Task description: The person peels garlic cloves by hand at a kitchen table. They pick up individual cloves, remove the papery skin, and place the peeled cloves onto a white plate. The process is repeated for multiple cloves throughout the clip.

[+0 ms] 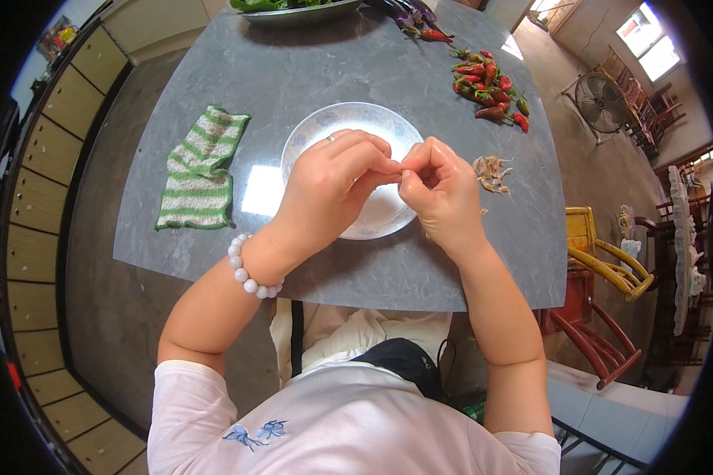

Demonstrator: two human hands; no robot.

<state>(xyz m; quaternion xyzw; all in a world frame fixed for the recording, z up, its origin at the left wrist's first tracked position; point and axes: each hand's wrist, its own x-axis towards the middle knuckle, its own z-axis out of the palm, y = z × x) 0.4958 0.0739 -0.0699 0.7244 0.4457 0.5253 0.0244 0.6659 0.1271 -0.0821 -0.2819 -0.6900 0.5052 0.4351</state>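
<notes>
Over a round white plate with a pale blue floral pattern (356, 231), my left hand (333, 178) and my right hand (442, 190) meet at the fingertips. Thumbs and forefingers pinch a small item between them; the fingers hide nearly all of it, so its kind cannot be told. A ring and a pale bead bracelet are on the left finger and wrist. Just right of my right hand, a small pile of garlic cloves (492, 173) lies on the grey marbled table (356, 285). The hands cover much of the plate's middle.
Red and green chili peppers (490, 89) lie at the back right, with purple eggplants (399, 13) beyond. A metal tray (303, 14) of leafy greens stands at the far edge. A green-and-white striped cloth (196, 193) lies left. Yellow (581, 228) and red chairs stand right of the table.
</notes>
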